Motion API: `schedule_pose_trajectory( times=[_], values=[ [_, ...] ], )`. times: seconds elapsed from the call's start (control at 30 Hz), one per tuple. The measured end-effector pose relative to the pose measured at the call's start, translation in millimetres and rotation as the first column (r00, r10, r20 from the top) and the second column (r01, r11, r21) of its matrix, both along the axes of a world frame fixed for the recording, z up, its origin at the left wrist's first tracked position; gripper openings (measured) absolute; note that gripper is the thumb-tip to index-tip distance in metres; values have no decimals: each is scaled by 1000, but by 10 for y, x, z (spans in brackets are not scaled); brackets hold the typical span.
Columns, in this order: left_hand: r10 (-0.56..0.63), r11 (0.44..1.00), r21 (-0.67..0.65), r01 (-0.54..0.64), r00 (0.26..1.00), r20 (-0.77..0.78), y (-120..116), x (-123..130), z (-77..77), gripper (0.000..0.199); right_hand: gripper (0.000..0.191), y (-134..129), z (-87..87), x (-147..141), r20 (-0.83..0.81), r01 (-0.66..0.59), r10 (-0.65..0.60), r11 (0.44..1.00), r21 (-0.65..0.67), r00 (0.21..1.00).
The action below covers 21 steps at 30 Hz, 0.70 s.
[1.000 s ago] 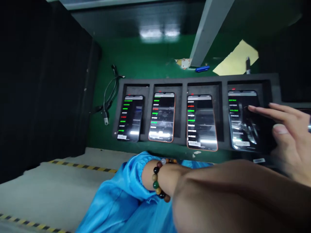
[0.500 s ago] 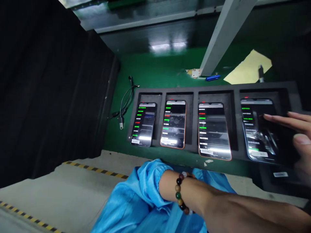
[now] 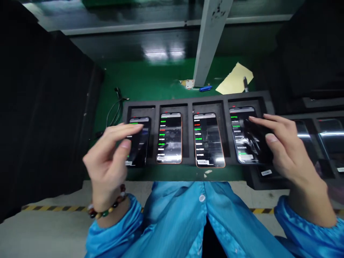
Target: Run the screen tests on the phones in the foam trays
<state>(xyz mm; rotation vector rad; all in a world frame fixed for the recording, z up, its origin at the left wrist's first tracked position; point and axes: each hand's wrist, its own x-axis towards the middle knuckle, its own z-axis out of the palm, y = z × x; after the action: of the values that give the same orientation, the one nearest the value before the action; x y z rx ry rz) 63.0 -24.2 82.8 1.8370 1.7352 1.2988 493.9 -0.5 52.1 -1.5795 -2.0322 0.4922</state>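
Observation:
Four-compartment aside, a black foam tray (image 3: 190,134) holds several smartphones, screens lit with lines of green, white and red text. My left hand (image 3: 107,157), with a bead bracelet at the wrist, hovers over the leftmost phone (image 3: 139,150), fingers stretched out, index fingertip at its screen. My right hand (image 3: 286,147) reaches over the rightmost phone (image 3: 239,138), fingers apart, index fingertip at or just above the glass; contact cannot be told. Between the hands lie two orange-edged phones (image 3: 170,139) (image 3: 211,143). Neither hand holds anything.
Behind the tray are a black cable (image 3: 114,111), a blue pen cap (image 3: 205,88), yellow paper (image 3: 233,80) and a grey post (image 3: 211,39). Black stacks (image 3: 48,114) rise at left. More phones in a tray (image 3: 330,138) lie at right.
My left hand has come from beyond the right edge to the leftmost phone. My right hand remains over the rightmost phone. The view has turned right.

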Motion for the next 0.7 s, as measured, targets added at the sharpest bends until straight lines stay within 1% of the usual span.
schedule_pose_trajectory(
  times=[0.03,0.13,0.23,0.3,0.37,0.47,0.53,0.7],
  values=[
    [20,1000,-4,-20,1000,-11,-1,-102,-37,24,50,11,7,-3,10,-11,12,1000,-14,1000],
    [17,999,-36,-20,997,-82,-7,-333,-155,28,50,32,14,2,32,-15,16,999,-40,999],
    [71,996,-45,-77,990,-124,-15,-504,-285,31,52,36,45,-24,66,-26,28,999,-44,997],
    [114,992,-36,-119,987,-109,-17,-612,-370,32,53,29,94,-107,100,-57,62,997,-52,993],
    [127,990,-50,-133,987,-93,-20,-707,-444,32,52,12,150,-248,137,-119,129,990,-82,982],
    [103,987,-113,-114,990,-101,-32,-792,-521,33,50,-16,199,-496,164,-262,282,956,-135,945],
    [77,985,-144,-93,991,-112,-47,-808,-555,34,49,-28,200,-639,174,-328,347,936,-129,922],
    [28,985,-168,-49,992,-124,-95,-807,-625,35,48,-26,196,-972,185,-362,368,930,-66,911]
  ],
)
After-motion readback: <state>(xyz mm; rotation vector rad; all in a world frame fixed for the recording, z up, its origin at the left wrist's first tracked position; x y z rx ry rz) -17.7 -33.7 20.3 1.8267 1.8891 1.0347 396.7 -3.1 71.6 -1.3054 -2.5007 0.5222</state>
